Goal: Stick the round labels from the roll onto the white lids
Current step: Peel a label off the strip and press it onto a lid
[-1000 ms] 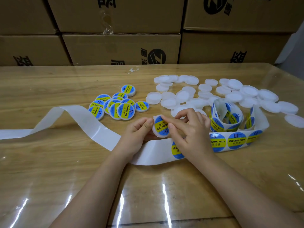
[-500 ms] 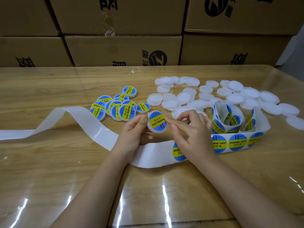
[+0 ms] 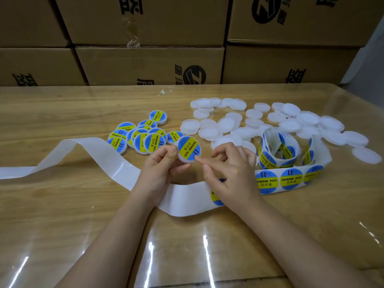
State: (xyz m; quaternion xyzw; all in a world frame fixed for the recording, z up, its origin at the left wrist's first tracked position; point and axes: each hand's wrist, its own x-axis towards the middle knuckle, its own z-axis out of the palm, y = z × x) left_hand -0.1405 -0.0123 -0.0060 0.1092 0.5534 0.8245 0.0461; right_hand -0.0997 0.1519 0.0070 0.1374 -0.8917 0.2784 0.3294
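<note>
- Since a second ago our left hand (image 3: 160, 169) has carried the round white plastic lid (image 3: 189, 149), now wearing its blue-and-yellow label, leftward, and our right hand (image 3: 230, 173) has come off it.
- The left thumb and fingers pinch its rim, leaving the label face clear.
- The right fingers hang loosely curled and empty, just beside it.
- It hovers near the pile of labelled lids (image 3: 141, 138), likely bound there; the bare white lids (image 3: 291, 123) and coiled label roll (image 3: 280, 154) wait rightward.

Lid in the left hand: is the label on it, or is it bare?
On. The lid pinched in the left hand has the blue-and-yellow label covering its face, with only a white rim showing around it.
</note>
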